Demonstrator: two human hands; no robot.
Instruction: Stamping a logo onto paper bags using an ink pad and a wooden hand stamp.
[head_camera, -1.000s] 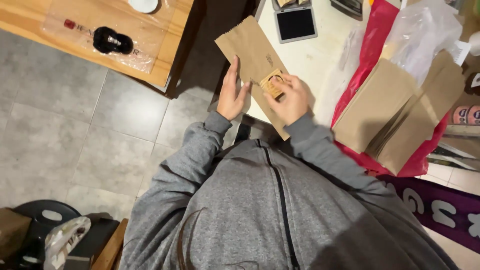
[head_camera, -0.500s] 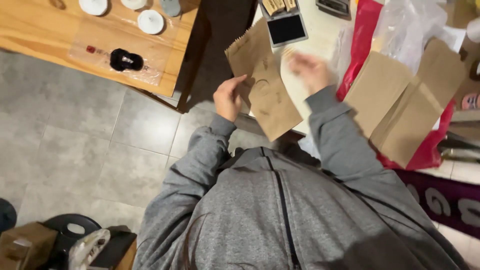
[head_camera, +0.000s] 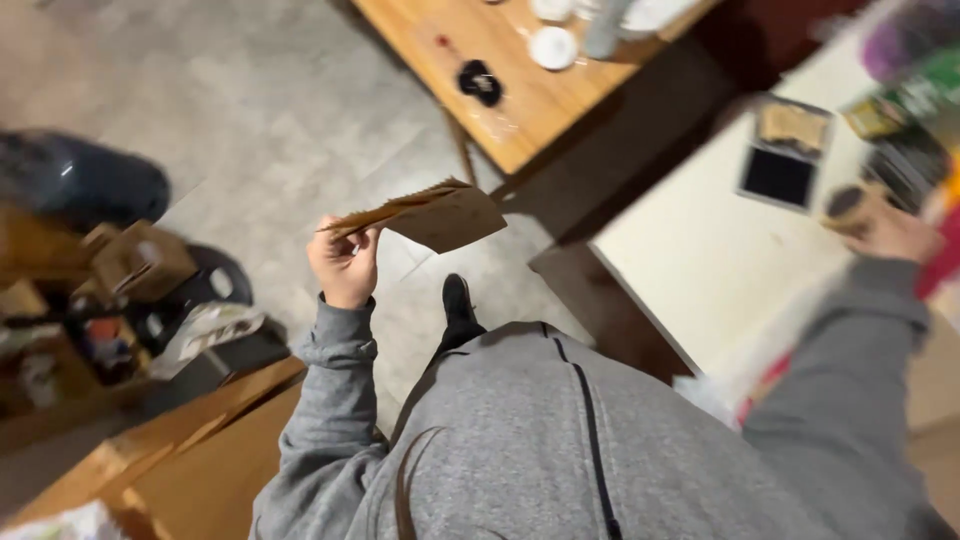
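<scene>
My left hand is raised over the grey tiled floor and grips one end of a brown paper bag, which sticks out flat to the right. My right hand rests at the far right on the white table, closed on a small round brown stamp, blurred by motion. Just beyond it on the table lies a square black ink pad in a tray. My grey zip sweatshirt fills the lower middle of the view.
A wooden table with white dishes and a small black object stands at the top. Cardboard boxes and clutter sit at the left. A wooden surface is at the lower left. My black shoe is on the floor.
The view has swung to the left. My left hand carried the paper bag off the white table and out over the floor. My right hand stayed at the table with the stamp.
</scene>
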